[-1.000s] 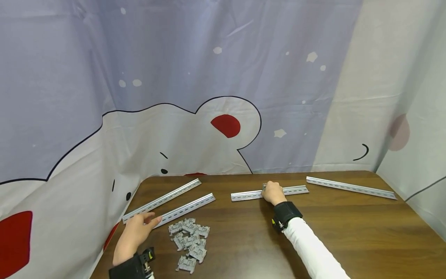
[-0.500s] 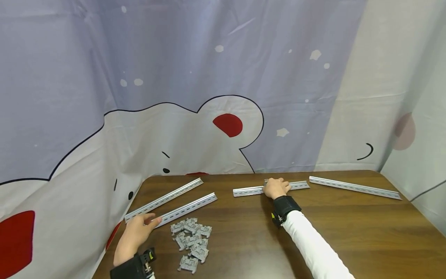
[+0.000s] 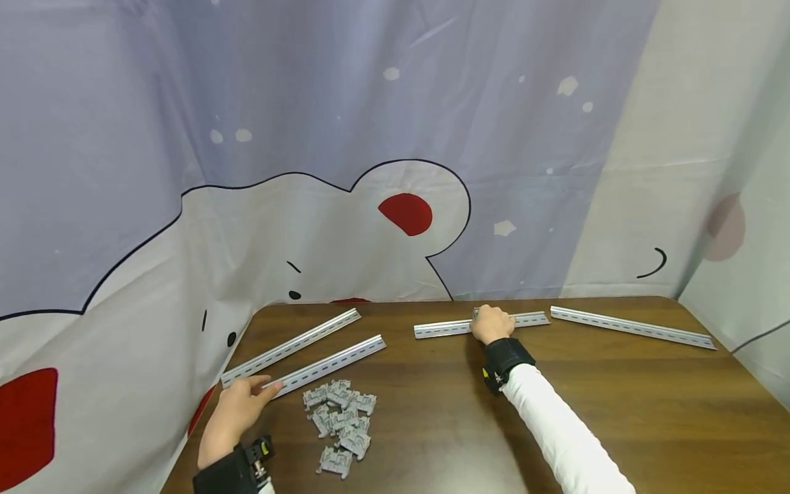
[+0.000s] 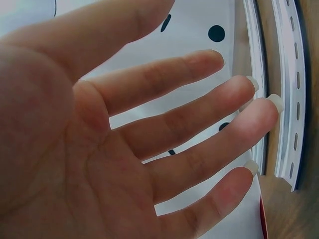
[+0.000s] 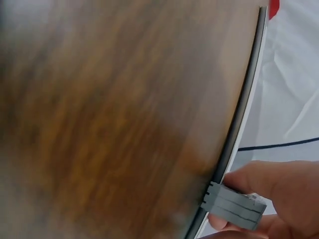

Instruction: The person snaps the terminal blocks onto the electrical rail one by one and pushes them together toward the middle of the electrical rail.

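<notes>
My right hand [image 3: 492, 324] is over the middle of a short slotted metal DIN rail [image 3: 441, 329] near the table's back edge. In the right wrist view, its thumb and fingers pinch a small grey DIN-rail terminal block [image 5: 234, 206], which sits against the rail; whether it is seated cannot be told. My left hand [image 3: 237, 409] hovers at the near ends of two left-hand rails, palm facing its camera and fingers extended, holding nothing. One of these is the nearer left rail [image 3: 333, 366]; the other is the farther left rail [image 3: 296, 344].
A loose pile of several grey terminal blocks [image 3: 342, 422] lies front left of centre on the wooden table [image 3: 432, 425]. Another slotted rail [image 3: 632, 327] rests at the back right. A printed curtain [image 3: 321, 240] hangs behind the table's back edge.
The middle rail has shifted slightly toward the back edge along with my right hand. That hand's fingers spread half a second ago and are curled in again. My left hand has hardly moved.
</notes>
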A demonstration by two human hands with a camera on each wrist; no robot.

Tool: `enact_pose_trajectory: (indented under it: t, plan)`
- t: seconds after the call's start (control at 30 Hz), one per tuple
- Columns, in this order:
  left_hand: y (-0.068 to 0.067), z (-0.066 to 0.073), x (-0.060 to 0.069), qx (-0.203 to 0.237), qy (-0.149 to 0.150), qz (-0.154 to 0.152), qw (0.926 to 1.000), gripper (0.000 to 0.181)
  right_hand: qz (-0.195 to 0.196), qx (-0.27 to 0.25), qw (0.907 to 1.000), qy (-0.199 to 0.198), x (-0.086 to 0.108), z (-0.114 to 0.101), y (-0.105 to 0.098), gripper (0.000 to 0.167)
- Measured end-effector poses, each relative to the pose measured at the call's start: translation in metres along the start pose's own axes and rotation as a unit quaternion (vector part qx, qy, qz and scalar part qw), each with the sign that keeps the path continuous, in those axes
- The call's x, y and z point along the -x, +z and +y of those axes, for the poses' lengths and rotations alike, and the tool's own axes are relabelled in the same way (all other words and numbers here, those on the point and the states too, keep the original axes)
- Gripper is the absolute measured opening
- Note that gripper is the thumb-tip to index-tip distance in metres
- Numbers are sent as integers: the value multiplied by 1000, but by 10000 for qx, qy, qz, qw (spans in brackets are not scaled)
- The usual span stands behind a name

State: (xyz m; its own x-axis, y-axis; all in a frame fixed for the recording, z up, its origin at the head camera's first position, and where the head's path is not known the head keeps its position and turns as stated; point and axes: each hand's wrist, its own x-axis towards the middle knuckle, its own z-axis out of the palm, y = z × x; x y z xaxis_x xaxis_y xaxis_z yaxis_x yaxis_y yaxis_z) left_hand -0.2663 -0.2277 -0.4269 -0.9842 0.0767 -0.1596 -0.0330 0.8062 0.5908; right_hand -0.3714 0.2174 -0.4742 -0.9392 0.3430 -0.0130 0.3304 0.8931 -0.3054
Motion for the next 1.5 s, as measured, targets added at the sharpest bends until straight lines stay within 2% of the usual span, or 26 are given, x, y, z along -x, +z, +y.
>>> enact_pose_trajectory:
  t: [0.3,0.57,0.7,0.8,0.93,1.1,1.23,1.3,1.37,1.43,1.5]
  plan:
    - [4,-9,-2,30,-121,-173,9998,73,304,73,9995,-93,-9,6,8,27]
    - [11,-14,-8,39,-116,-191,9997,67,465,10,9988,129,-17,8,17,28]
    - [15,-18,-12,77,-124,-253,9996,64,443,23,9988,204,-18,11,20,27]
    - [18,-22,-14,110,-139,-275,9995,70,416,67,9989,191,-18,14,22,27]
    - [20,-26,-17,145,-170,-268,9994,70,381,66,9991,195,-17,16,21,37]
    - [15,-31,-21,51,-152,-354,9992,70,-20,-332,9994,62,-13,20,4,59]
    - [9,-29,-25,19,-203,-433,9989,72,60,-689,9976,-34,-16,43,-8,63]
    - [7,-28,-28,18,-225,-485,9986,74,291,-723,9969,41,-18,62,-12,63]
    - [6,-28,-30,-13,-192,-541,9984,76,351,-632,9973,161,-19,85,-16,63]
    - [5,-29,-33,-59,-170,-607,9980,78,177,-521,9980,324,-16,107,-21,65]
    - [4,-29,-34,-97,-164,-675,9975,78,-174,-390,9981,438,-12,125,-25,69]
